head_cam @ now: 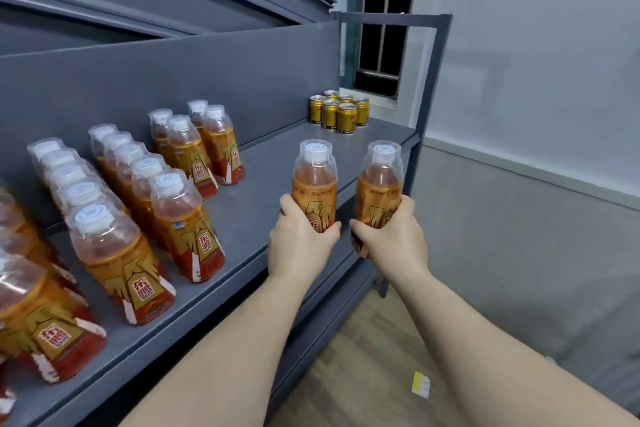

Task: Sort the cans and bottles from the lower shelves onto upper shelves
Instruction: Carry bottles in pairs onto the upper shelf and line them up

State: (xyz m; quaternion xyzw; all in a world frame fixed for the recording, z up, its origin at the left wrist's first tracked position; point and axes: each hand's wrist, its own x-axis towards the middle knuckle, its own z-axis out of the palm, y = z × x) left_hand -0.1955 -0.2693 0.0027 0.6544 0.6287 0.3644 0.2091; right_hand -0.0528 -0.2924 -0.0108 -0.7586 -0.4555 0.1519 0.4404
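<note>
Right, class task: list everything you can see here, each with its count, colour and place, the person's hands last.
Shelf: one, grey, ahead.
Shelf bottles: many, orange, in rows on the left.
Held bottles: two, orange, upright near shelf's front edge.
Cans: six visible, gold, shelf's far end.
Window: one, dark, behind shelf.
Scrap: one, yellow-white, on floor.
Left hand: grips one held bottle.
Right hand: grips the other.

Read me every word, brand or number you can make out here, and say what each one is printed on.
"东鹏": labels of the shelf bottles, clearest on the front ones.
"东": left-hand bottle, the rest hidden by the left hand.
Right-hand bottle, gold cans, floor slip, smaller label print: too small or blurred to read.
</note>
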